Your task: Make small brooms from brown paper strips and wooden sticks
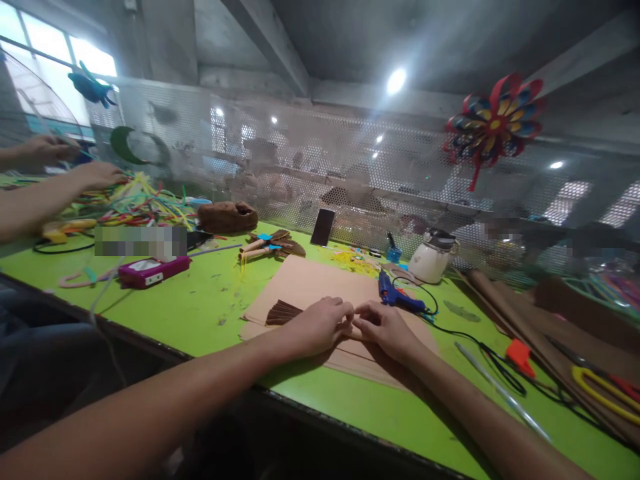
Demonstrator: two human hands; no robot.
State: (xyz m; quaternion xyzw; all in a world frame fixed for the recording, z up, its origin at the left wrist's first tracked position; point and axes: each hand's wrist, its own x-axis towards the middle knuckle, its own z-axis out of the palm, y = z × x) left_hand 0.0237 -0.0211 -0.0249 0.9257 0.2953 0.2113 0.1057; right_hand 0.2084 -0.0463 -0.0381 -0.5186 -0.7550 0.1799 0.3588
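Observation:
My left hand (325,323) and my right hand (386,327) meet fingertip to fingertip over a stack of tan paper sheets (305,279). Both are closed in a pinch, and whatever lies between the fingers is too small or hidden to name. Beside my left hand, on the sheets, is a dark brown pleated strip of paper (283,313); its right end is hidden by that hand. A blue glue gun (397,295) rests just beyond my right hand, partly on the sheets.
A white jug (433,259), a phone (323,227) and brown-winged paper pieces (274,245) stand or lie behind. Yellow-handled scissors (600,390), a glue stick (500,390) and a black cord are at right. A purple box (154,271) lies left, near another person's hands (97,175).

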